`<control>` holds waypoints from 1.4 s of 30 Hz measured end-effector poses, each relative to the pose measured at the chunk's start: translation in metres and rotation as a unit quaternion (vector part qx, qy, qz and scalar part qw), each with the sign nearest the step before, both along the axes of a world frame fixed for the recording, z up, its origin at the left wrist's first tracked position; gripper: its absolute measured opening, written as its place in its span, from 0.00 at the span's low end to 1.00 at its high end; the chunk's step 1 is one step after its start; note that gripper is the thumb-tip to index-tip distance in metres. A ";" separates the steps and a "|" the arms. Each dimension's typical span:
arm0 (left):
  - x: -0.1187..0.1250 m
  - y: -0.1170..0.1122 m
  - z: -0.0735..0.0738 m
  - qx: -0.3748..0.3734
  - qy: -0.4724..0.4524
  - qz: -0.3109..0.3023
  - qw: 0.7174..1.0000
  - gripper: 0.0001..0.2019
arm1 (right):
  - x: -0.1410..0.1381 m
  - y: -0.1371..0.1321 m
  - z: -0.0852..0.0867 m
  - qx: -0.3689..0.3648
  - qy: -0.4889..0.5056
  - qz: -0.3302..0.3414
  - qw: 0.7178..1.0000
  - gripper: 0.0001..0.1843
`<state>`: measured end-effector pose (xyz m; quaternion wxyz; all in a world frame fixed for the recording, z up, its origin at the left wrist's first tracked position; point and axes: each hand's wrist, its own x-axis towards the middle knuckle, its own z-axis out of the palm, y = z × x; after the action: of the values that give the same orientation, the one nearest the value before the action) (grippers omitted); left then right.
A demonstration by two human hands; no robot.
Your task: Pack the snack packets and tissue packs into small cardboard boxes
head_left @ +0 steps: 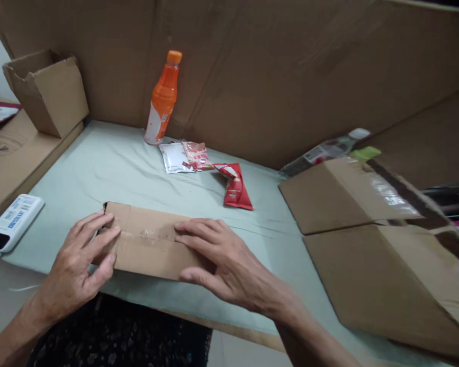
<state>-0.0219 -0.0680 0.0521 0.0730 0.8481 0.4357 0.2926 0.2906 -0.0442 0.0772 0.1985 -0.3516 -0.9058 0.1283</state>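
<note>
A small, long cardboard box point(149, 250) lies on the pale green cloth near the table's front edge, with a strip of clear tape along its top. My left hand point(86, 257) holds its left end, fingertips on the end and top edge, thumb at the near corner. Across the right part of the box my right hand point(217, 257) grips it, fingers on top and thumb along the near edge. That hand hides the box's right end. Beyond the box lie a red packet point(237, 188), a pink packet point(198, 154) and a white packet point(176, 157).
An orange drink bottle point(163, 99) stands by the cardboard wall point(252, 76). An open carton point(61, 97) is at back left, a white power bank point(17, 221) with cable at left. Larger open boxes point(367, 275) and a clear bottle point(328, 149) occupy the right.
</note>
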 end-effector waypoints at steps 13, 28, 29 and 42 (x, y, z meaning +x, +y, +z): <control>-0.012 0.010 -0.034 0.057 -0.072 0.030 0.995 0.32 | 0.001 0.001 -0.007 -0.059 -0.072 0.037 0.995 0.50; 0.123 0.041 -0.081 -0.041 0.054 -0.123 0.990 0.26 | 0.178 -0.085 -0.065 0.140 -0.062 -0.587 0.795 0.34; 0.122 0.042 -0.092 -0.044 0.068 -0.124 0.989 0.25 | 0.183 -0.076 -0.066 0.133 -0.081 -0.630 0.761 0.33; 0.112 0.039 -0.119 -0.059 0.144 -0.162 0.975 0.22 | 0.230 0.094 -0.042 -0.002 -0.084 -0.672 0.735 0.36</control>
<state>0.0898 -0.0286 -0.0674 0.1056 0.9348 0.3151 0.1256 0.5207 0.0503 0.0350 0.1553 -0.8789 -0.4462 -0.0664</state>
